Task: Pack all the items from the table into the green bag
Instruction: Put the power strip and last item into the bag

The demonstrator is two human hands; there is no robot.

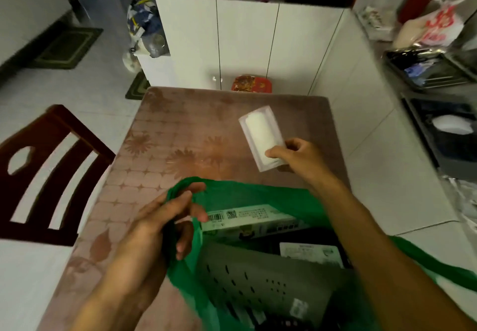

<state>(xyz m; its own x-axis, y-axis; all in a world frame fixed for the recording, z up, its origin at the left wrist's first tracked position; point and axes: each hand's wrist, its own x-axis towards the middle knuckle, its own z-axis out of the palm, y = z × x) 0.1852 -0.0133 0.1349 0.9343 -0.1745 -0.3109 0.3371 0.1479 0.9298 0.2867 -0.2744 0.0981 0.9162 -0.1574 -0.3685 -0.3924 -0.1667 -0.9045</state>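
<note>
The green bag (258,193) lies open at the near edge of the table (180,134). My left hand (165,217) grips its left rim and holds the mouth apart. Inside the bag I see a white box with a barcode (247,218), a grey slotted box (258,279) and a dark item with a white label (309,252). My right hand (294,155) pinches the near end of a flat white packet in clear wrap (260,134), held tilted just above the tabletop beyond the bag.
A dark wooden chair (49,170) stands at the table's left side. White cabinets (245,41) rise behind the table, with a red container (251,84) on the floor at their foot. A cluttered counter with trays (428,72) runs along the right.
</note>
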